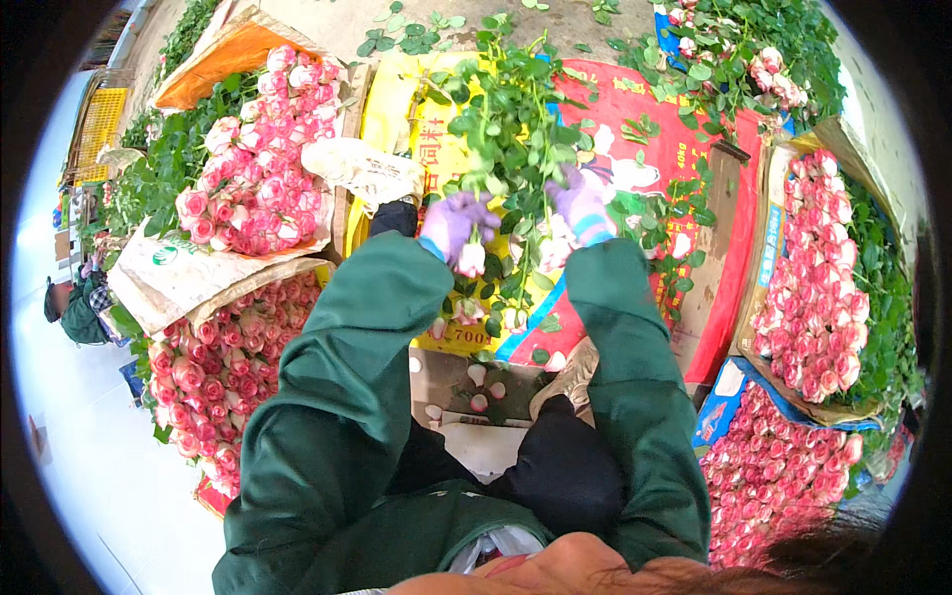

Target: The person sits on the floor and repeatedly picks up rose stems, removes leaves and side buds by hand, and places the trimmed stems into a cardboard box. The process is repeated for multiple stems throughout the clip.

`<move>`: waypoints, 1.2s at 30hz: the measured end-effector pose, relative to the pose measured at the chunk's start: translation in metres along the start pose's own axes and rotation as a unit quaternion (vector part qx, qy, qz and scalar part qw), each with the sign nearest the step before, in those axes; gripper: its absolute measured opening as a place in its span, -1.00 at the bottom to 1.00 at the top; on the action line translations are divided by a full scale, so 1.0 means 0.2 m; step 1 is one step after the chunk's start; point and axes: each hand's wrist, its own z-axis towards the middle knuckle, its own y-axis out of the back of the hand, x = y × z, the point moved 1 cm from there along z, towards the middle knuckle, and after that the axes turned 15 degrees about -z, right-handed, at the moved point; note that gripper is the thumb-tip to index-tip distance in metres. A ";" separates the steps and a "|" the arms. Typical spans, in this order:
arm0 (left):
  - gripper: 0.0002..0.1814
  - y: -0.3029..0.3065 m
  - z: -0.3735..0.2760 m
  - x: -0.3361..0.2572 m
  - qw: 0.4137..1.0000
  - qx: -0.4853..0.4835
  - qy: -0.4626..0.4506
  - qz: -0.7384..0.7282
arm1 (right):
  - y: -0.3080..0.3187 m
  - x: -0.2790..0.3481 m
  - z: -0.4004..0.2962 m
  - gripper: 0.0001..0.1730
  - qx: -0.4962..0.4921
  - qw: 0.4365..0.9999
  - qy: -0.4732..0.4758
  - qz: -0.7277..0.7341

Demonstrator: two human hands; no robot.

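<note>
Loose rose stems (513, 126) with green leaves lie before me across yellow and red woven plastic sacks (617, 89). My left hand (457, 223), in a thin purple glove, is at the left side of the stems, just above a pale pink rose (470, 259); whether its fingers grip a stem is unclear. At the right side of the stems is my right hand (580, 204), gloved the same way, close to whitish rose heads (556, 245). Leaves partly hide its fingers. More pale blooms (468, 311) hang near the sacks' front edge.
Bundled pink-and-white roses (260, 171) are stacked with sacking at left and more bundles (811, 282) at right. Further roses with foliage (773, 74) lie at the upper right. Fallen petals (477, 373) lie between my feet. At far left another person (80, 312) is low by the flowers.
</note>
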 end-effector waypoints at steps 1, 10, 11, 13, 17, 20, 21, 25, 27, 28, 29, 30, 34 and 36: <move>-0.73 0.05 0.00 -0.03 0.998 0.005 -0.045 -0.041 | 0.16 0.12 -0.07 -0.40 -0.012 0.997 0.026 0.070; -0.67 -0.29 -0.34 -0.23 0.983 0.099 -0.157 0.004 | 0.32 0.02 -0.32 -0.35 -0.067 0.907 0.132 0.395; -0.64 -0.31 -0.41 -0.23 0.983 0.100 -0.155 0.014 | 0.30 0.03 -0.43 -0.33 -0.036 0.879 0.119 0.461; -0.72 -0.29 -0.46 -0.10 0.988 0.104 -0.108 -0.030 | 0.15 -0.05 -0.43 -0.34 -0.043 0.922 0.025 0.384; -0.85 -0.18 -0.41 0.20 0.990 0.009 0.138 0.015 | -0.04 -0.29 -0.33 -0.52 0.033 0.943 -0.056 0.327; -0.73 -0.10 -0.38 0.24 0.978 0.119 0.117 -0.128 | 0.11 -0.24 -0.38 -0.62 0.104 0.836 -0.037 0.538; -0.70 -0.11 -0.38 0.20 0.963 0.175 0.095 -0.183 | 0.23 -0.17 -0.42 -0.63 0.142 0.799 -0.023 0.583; -0.54 -0.42 -0.60 -0.27 0.955 0.185 0.082 -0.215 | 0.53 0.06 -0.59 -0.64 0.153 0.612 -0.023 0.776; -0.50 -0.45 -0.62 -0.33 0.934 0.236 0.087 -0.254 | 0.58 0.12 -0.63 -0.67 0.208 0.573 0.008 0.793; -0.53 -0.46 -0.61 -0.34 0.894 0.282 0.118 -0.327 | 0.62 0.16 -0.65 -0.67 0.251 0.529 0.025 0.810; -0.56 -0.46 -0.59 -0.35 0.846 0.325 0.148 -0.397 | 0.64 0.20 -0.68 -0.66 0.293 0.483 0.043 0.824; -0.57 -0.46 -0.58 -0.33 0.855 0.293 0.122 -0.411 | 0.65 0.24 -0.70 -0.64 0.319 0.463 0.081 0.823; -0.54 -0.54 -0.57 -0.27 0.816 0.363 0.014 -0.450 | 0.61 0.36 -0.78 -0.69 0.271 0.467 0.089 0.837; -0.51 -0.55 -0.57 -0.26 0.814 0.337 -0.003 -0.474 | 0.58 0.38 -0.79 -0.75 0.244 0.459 0.126 0.845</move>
